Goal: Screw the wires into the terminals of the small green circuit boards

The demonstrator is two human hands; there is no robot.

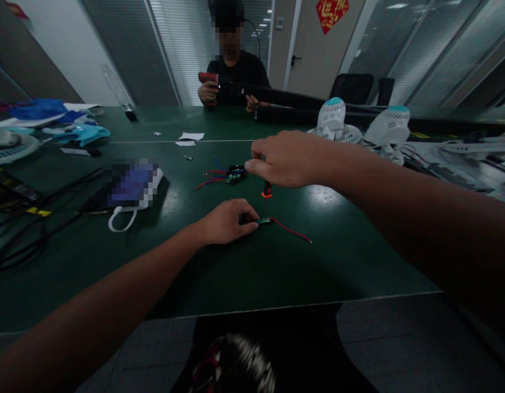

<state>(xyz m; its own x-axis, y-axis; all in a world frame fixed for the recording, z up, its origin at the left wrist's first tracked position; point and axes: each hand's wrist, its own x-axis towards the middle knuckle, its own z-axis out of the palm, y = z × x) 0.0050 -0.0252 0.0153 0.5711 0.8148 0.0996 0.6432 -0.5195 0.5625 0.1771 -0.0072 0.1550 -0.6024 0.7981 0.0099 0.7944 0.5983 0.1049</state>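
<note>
My left hand (230, 221) rests on the dark green table, its thumb and fingers pinched on the left end of a small green circuit board (264, 220). From the board's right end a red wire (291, 230) runs out across the table. Above it, my right hand (283, 159) is closed around a screwdriver (267, 190) with a black and orange handle. The screwdriver stands nearly upright, its thin shaft pointing down at the board; whether the tip touches is too small to tell. Just beyond lies a cluster of boards (235, 174) with red and blue wires.
A phone-like device (136, 183) with a white strap and black cables (40, 229) lie left. Paper scraps (191, 136) lie farther back. White fan-like parts (332, 114) stand at right. Across the table a person (238, 71) holds a red power tool (209, 78) and a long black bar (285, 96).
</note>
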